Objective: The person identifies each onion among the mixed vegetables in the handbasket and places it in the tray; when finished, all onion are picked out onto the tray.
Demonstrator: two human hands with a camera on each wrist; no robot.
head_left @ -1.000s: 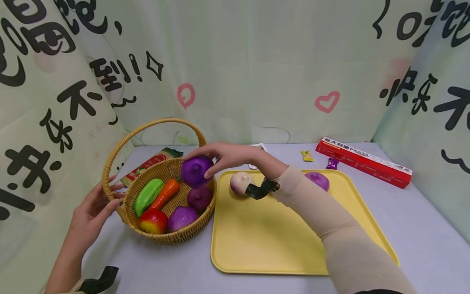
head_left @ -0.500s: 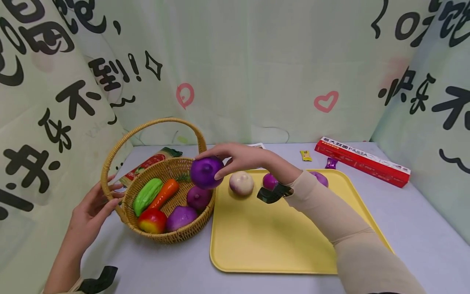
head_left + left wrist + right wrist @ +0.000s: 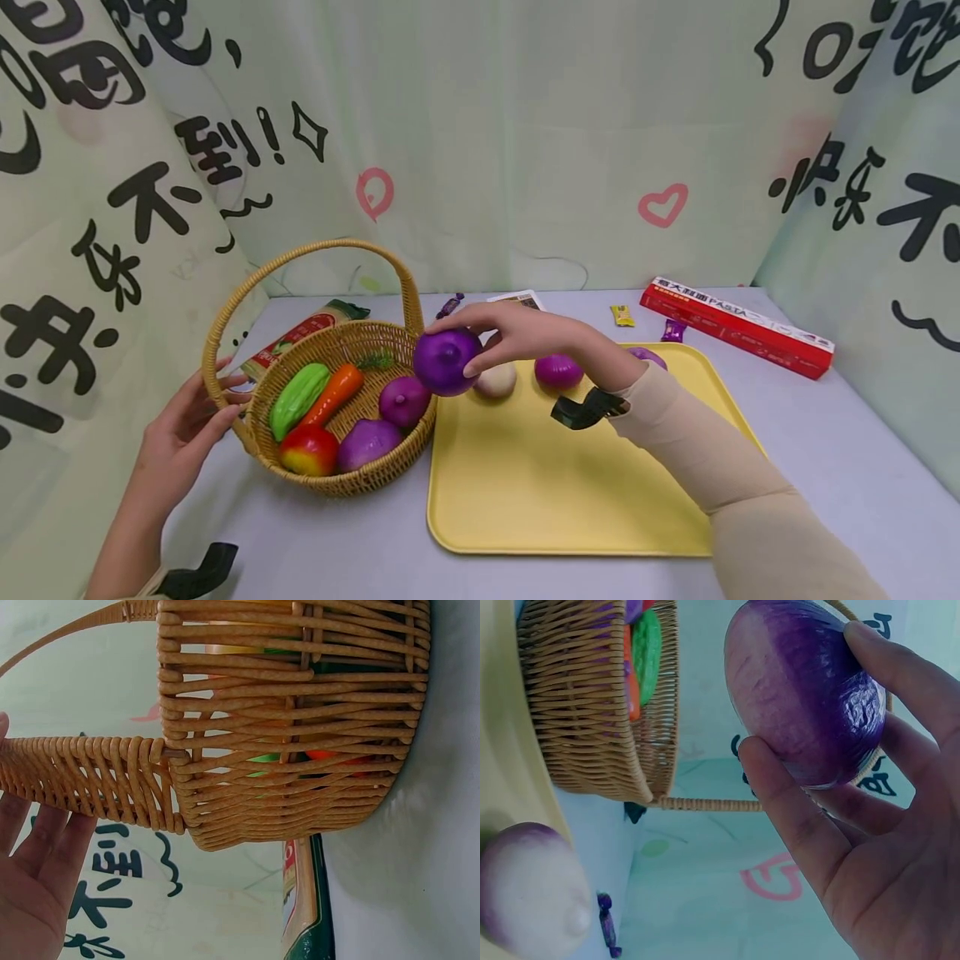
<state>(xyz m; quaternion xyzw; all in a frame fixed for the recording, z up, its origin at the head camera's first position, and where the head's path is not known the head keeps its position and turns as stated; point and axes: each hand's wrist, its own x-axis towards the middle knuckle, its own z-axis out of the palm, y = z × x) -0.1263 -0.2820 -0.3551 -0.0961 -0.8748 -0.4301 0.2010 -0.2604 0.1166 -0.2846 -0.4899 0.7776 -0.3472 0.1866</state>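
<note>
My left hand (image 3: 176,442) holds the wicker basket (image 3: 360,483) by the lower left of its handle (image 3: 82,780), thumb in front and fingers behind. Inside lie a green ridged vegetable (image 3: 300,402), a carrot (image 3: 335,396), a red-yellow fruit (image 3: 309,450), a purple onion (image 3: 405,402) and another purple vegetable (image 3: 369,445). Above the gap between basket and tray, my right hand (image 3: 525,337) pinches a turnip (image 3: 802,697), deep purple on one half and pale pink on the other. A whitish turnip (image 3: 532,892) sits on the yellow tray (image 3: 570,492), partly hidden by that hand in the head view.
Two purple vegetables, one a round purple onion (image 3: 557,372), lie towards the tray's back. Behind are a red pasta box (image 3: 738,327), a yellow packet (image 3: 622,315), wrapped purple candies (image 3: 672,331) and a card (image 3: 521,300). A red-green packet (image 3: 303,333) leans behind the basket.
The right hand has carried the turnip rightwards, from over the basket to beyond its right rim. The left hand and the basket stay put.
</note>
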